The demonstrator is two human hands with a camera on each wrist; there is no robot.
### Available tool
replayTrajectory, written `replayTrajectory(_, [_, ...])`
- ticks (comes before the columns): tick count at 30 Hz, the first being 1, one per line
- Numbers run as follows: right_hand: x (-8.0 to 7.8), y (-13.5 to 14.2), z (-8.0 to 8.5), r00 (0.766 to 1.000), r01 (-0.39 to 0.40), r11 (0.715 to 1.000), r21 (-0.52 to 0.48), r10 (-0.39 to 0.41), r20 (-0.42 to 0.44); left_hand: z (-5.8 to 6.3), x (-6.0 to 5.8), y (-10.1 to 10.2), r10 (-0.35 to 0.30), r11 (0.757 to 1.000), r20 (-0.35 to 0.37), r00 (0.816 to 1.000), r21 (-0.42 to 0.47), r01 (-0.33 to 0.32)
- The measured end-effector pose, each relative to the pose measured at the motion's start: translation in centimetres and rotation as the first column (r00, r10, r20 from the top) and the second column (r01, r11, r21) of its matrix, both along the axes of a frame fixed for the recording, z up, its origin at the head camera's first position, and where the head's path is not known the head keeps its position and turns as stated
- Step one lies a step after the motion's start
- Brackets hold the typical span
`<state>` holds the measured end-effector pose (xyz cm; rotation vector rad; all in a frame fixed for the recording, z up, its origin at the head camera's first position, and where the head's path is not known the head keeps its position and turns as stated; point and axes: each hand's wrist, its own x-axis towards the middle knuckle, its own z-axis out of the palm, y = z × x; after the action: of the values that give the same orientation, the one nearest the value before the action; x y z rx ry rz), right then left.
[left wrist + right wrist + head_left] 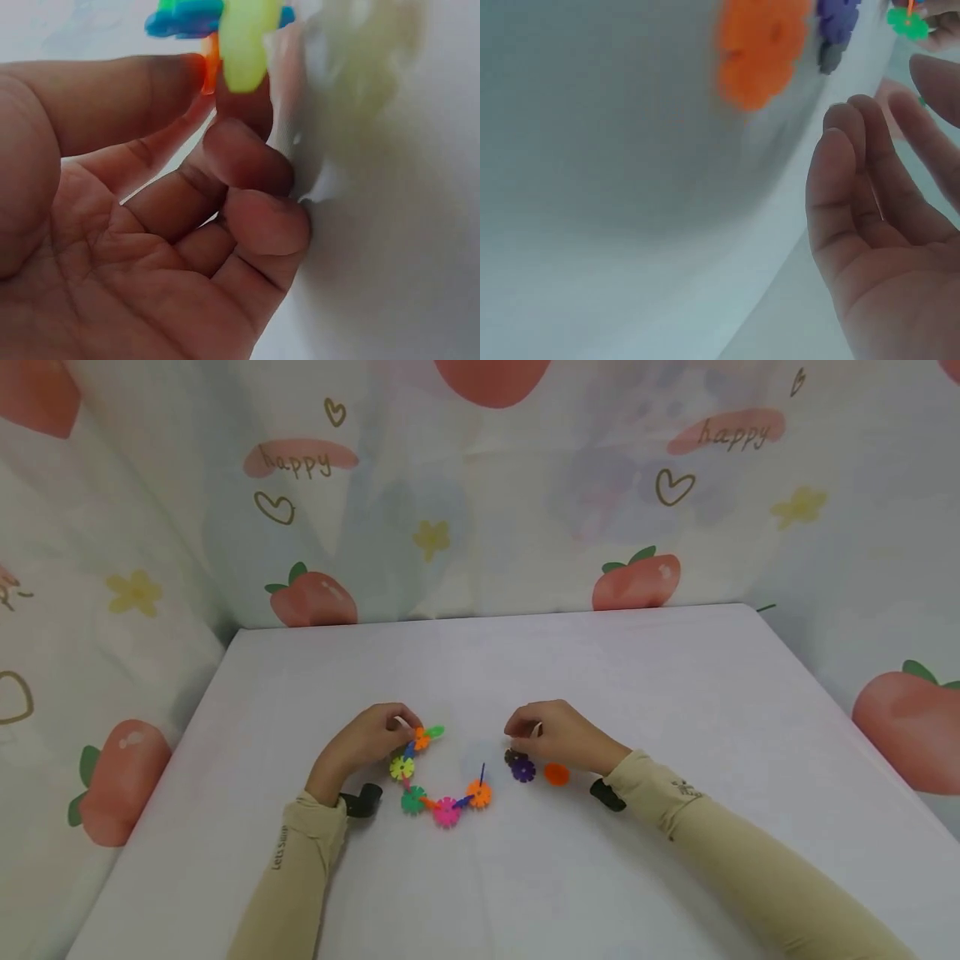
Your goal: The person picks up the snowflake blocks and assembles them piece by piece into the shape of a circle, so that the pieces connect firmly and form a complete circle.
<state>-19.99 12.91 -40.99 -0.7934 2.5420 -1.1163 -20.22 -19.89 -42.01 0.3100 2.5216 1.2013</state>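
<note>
A curved chain of flower-shaped interlocking discs lies in the middle of the table, with a pink disc (447,812) at its near bend. My left hand (372,735) pinches the orange disc (422,739) by the chain's far left end, beside a bright green disc (436,732). In the left wrist view, thumb and finger meet at its orange edge, behind a yellow disc (244,46). My right hand (566,733) hovers near the loose purple disc (522,769) and a dark grey disc (512,757). Its thumb and fingers are apart, with nothing between them in the right wrist view.
A loose orange disc (557,774) lies beside the purple one, under the right wrist. Black wrist-worn devices (362,801) show at both wrists. The white table (480,893) meets a printed cloth backdrop (480,527) at its back edge.
</note>
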Motion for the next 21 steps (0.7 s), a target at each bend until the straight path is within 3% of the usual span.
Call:
replayTrajectory(10, [1.7, 3.7, -0.8, 0.999, -0.032, 0.998, 0.061, 0.034, -0.042, 0.4, 0.0, -1.2, -0.040, 0.999, 0.021, 0.999, -0.036, 0.041])
replayTrajectory(21, [2.8, 4.7, -0.7, 0.997, -0.039, 0.988, 0.147, 0.049, -0.062, 0.1, -0.3, -1.4, -0.053, 0.996, 0.032, 0.998, -0.065, 0.055])
